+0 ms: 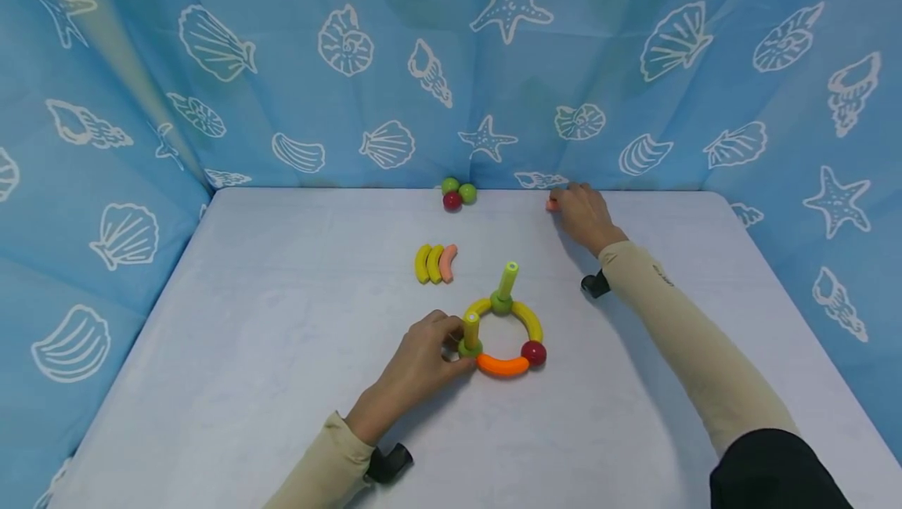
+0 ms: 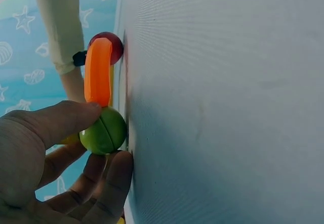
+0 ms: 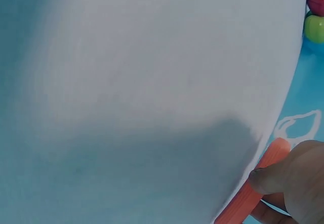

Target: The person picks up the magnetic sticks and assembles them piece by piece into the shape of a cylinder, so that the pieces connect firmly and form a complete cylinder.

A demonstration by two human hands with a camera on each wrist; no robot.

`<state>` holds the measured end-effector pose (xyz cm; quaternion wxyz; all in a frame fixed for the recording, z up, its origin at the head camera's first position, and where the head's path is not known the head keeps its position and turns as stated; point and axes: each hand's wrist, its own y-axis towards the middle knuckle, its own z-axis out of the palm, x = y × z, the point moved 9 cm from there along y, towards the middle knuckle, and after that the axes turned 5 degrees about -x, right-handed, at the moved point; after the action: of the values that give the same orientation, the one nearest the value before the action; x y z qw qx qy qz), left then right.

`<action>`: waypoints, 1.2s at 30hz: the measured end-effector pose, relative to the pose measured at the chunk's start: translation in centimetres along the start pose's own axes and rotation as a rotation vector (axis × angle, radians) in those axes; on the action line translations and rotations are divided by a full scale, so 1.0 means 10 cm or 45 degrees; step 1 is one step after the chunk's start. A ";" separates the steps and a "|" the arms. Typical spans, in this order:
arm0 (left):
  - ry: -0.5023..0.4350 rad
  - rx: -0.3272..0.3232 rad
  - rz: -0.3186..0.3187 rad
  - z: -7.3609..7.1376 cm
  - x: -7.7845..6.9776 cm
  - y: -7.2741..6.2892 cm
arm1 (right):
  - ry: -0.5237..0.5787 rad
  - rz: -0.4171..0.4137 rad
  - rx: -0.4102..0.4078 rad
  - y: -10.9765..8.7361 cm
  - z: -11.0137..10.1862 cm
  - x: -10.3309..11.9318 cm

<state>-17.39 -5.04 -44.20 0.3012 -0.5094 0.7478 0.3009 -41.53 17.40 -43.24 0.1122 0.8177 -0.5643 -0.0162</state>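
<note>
A ring of toy pieces lies on the table: two yellow curved pieces [image 1: 527,322], an orange curved piece [image 1: 503,366], a red ball [image 1: 533,352] and two green balls. A light green stick [image 1: 507,280] and a yellow stick [image 1: 471,330] stand upright from the green balls. My left hand [image 1: 430,352] pinches the near-left green ball [image 2: 104,132], thumb on one side by the orange piece's end and fingers on the other. At the far edge, my right hand [image 1: 582,215] holds a coral-coloured stick [image 3: 255,191] between thumb and fingers; its lower end runs out of the right wrist view.
Behind the ring, two yellow curved pieces [image 1: 423,264] and a pink curved piece [image 1: 447,264] lie side by side. Two green balls [image 1: 467,193] and a red ball [image 1: 452,201] cluster at the back edge. A blue shell-patterned curtain [image 1: 437,63] hangs around the white table [image 1: 282,337].
</note>
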 end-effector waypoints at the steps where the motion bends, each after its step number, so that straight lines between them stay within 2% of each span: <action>1: 0.000 0.002 0.000 0.00 0.00 0.00 | 0.006 0.004 -0.003 0.00 -0.01 0.01; 11: 0.003 0.005 0.002 0.01 -0.01 0.01 | 0.178 0.093 -0.043 -0.09 -0.16 0.10; 22: 0.001 0.009 -0.010 0.02 0.00 0.01 | 0.351 0.046 -0.205 -0.32 -0.42 0.17; 36: -0.005 0.019 -0.007 0.02 0.00 0.02 | 0.621 0.081 -0.291 -0.66 -0.60 0.33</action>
<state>-17.51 -4.84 -44.31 0.3073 -0.5087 0.7480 0.2954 -33.35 17.59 -38.41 0.3369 0.7613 -0.5406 0.1210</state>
